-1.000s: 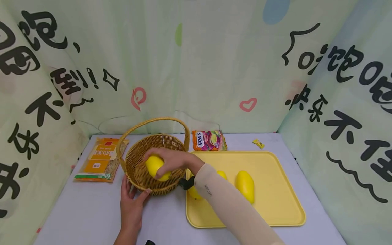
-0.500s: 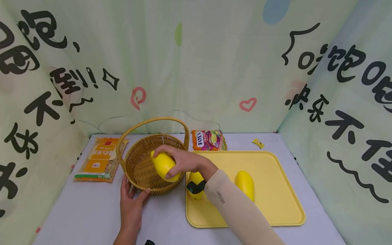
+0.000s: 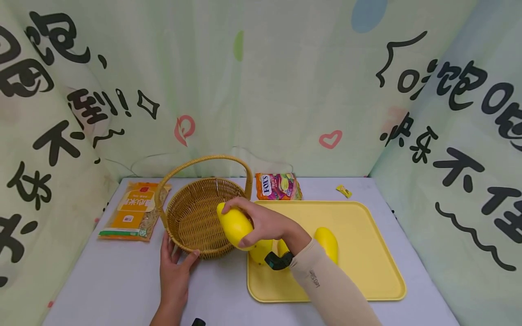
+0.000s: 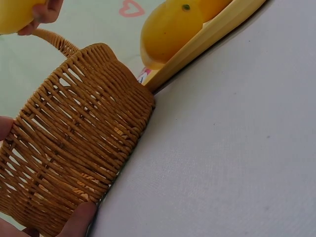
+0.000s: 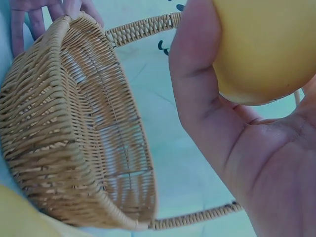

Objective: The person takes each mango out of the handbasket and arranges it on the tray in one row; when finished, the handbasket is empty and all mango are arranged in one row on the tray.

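In the head view my right hand (image 3: 269, 222) grips a yellow mango (image 3: 233, 226) from above. It hangs over the right rim of a brown wicker basket (image 3: 191, 224), close to the tray's left edge. The right wrist view shows the thumb (image 5: 195, 64) pressed along the held mango (image 5: 269, 49). My left hand (image 3: 175, 274) holds the basket's near left side, thumb on the rim and fingers around the outer wall. Nothing is visible inside the basket. More mangoes (image 3: 326, 243) lie on the yellow tray (image 3: 371, 253), some partly hidden by my right arm.
Left of the basket lies an orange grain packet (image 3: 132, 210). Behind the tray are a FOX'S candy bag (image 3: 278, 186) and a small yellow wrapped candy (image 3: 344, 191). The basket's tall handle (image 3: 216, 157) arches over it. Printed curtains (image 3: 285, 90) enclose the table.
My right hand has lifted the mango out of the basket's interior and moved right, toward the tray. The left hand and the basket have stayed in place.
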`<state>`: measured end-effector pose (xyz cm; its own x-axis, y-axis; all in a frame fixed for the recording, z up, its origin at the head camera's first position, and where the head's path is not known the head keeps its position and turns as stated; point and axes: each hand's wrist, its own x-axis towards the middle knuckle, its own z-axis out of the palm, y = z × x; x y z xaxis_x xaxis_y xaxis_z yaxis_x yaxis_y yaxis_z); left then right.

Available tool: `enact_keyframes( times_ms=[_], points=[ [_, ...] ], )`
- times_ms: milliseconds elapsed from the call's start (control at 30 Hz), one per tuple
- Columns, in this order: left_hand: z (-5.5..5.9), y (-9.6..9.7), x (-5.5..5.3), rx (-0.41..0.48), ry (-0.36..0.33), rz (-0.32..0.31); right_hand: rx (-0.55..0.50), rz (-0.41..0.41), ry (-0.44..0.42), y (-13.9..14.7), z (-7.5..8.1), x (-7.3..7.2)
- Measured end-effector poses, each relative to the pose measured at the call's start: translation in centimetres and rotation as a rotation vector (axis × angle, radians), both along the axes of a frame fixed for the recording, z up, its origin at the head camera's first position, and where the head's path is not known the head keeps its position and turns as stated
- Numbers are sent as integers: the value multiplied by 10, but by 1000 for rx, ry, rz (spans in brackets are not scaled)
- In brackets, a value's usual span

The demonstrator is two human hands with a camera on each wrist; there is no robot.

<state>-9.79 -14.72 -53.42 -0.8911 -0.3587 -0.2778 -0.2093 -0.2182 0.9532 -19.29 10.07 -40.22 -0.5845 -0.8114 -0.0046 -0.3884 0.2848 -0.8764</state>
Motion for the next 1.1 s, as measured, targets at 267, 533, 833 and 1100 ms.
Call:
enact_keyframes(
  times_ms=[267, 533, 833, 1100],
  points=[
    [1, 0, 0, 11, -3, -2, -66, -37, -54, 31, -9, 17],
    [2, -1, 0, 26, -4, -3, -80, -111, 100, 56, -19, 35],
    [1, 0, 1, 21, 9, -7, -160, -164, 85, 83, -29, 58],
    [1, 0, 1, 18, 12, -7, -223, -199, 76, 108, -35, 75]
  ],
)
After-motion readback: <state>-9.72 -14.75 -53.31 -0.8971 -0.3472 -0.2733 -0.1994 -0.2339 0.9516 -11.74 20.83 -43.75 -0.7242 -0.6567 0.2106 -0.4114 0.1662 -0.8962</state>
